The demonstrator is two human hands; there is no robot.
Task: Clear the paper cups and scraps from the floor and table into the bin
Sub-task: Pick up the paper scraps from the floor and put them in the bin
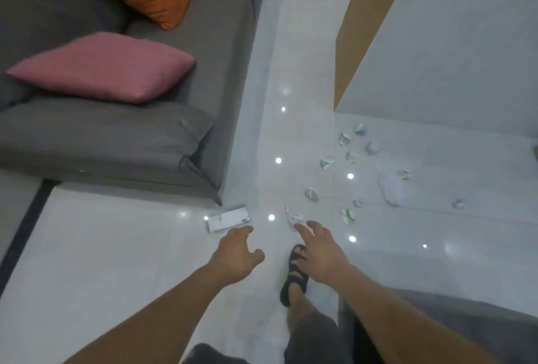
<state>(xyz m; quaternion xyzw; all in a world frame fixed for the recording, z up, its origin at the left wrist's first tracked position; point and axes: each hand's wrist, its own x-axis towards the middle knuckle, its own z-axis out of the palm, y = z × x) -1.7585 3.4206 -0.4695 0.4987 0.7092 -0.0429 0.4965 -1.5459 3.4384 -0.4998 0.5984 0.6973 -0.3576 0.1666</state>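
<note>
White tiled floor point(116, 247) is strewn with litter, and both hands are held low over the 2 nearest pieces. The left hand point(237, 256) is open, fingers stretched forward and thumb spread, its fingertips just short of a flattened cup point(227, 219) that lies near the corner of the grey sofa point(174, 131). The right hand point(323, 250) is likewise open and holds nothing, its fingertips at the edge of a crumpled scrap point(293, 218). More scraps are scattered well beyond, among them 1 at point(312, 193), another at point(348, 215) and a larger pale wad point(391, 189), with the rest spread toward the foot of the table point(451, 43). No bin is in view.

The step in hand is judged to be a 2-handed pick-up. The flattened cup lies flush on slick tile, so it would best be pinched by a raised edge or slid until a thumb can be got under it. The crumpled scrap can be closed on from above. Several nearby scraps should be gathered into each palm before the bin is sought, so that fewer trips are needed. The sandalled foot point(295, 273) should be kept off the litter.
</note>
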